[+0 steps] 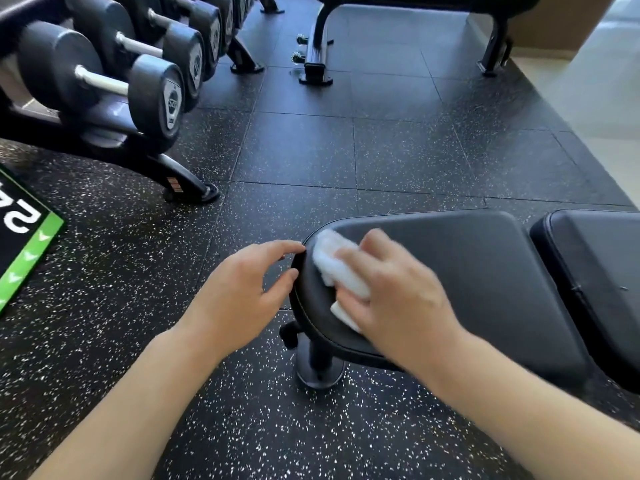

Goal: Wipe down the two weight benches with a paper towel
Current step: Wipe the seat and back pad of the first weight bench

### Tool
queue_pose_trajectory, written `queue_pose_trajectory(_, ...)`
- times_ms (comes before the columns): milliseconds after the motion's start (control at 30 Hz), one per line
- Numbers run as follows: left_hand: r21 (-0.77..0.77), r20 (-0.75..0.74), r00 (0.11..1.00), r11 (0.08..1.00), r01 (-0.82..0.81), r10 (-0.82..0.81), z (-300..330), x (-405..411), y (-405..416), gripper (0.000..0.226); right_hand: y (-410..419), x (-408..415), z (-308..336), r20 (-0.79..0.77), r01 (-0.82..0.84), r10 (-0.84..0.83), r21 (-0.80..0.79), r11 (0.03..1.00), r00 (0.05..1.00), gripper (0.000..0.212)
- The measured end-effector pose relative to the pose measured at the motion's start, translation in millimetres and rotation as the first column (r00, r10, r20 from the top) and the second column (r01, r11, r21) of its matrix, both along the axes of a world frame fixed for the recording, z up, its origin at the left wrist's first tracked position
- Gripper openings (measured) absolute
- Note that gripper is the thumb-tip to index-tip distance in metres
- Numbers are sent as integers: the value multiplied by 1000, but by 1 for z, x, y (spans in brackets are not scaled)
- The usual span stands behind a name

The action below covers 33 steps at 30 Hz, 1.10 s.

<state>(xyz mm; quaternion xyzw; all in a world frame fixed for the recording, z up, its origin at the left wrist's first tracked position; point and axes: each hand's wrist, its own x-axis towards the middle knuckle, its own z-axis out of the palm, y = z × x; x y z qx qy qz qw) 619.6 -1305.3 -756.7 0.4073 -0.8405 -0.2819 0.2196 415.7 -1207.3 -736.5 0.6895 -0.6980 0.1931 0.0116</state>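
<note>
Your right hand presses the paper towel flat, fingers extended, on the near bench at its rounded left end; your left hand rests open, fingertips at that edge. Risk: the wad could slide off the curved rim. The right hand is motion-blurred, the bench's right part is cut off, and the far bench barely shows.

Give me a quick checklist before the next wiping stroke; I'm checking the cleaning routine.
1. Paper towel under the right hand: ok.
2. Towel flat on the near bench pad: ok.
3. Left hand steadying the pad's edge: ok, fingertips touch it.
4. Towel still clean: cannot tell.
5. Far bench wiped: cannot tell.
</note>
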Motion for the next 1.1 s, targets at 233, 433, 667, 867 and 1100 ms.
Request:
queue_pose_trajectory(233,-52,-33,999,998,-36,34,-2,-13,7,31,-7,-47,0,4,102,-102,-30,994,995,24)
queue_pose_trajectory(433,-119,18,996,989,85,-83,-9,-33,16,36,-10,-69,6,59,247,-247,-2,969,967,22)
queue_pose_trajectory(667,-92,-17,997,993,67,-69,-11,-54,12,35,4,-45,-3,9,-7,7,-5,1000,1000,21)
queue_pose_trajectory(867,-69,88,992,992,102,-96,-2,-68,20,56,-30,-160,-4,-107,392,-392,-17,920,914,30)
queue_pose_trajectory(1100,-115,127,991,992,47,-32,-1,-83,19,62,-29,-64,-1,-51,76,-78,-40,996,996,30)
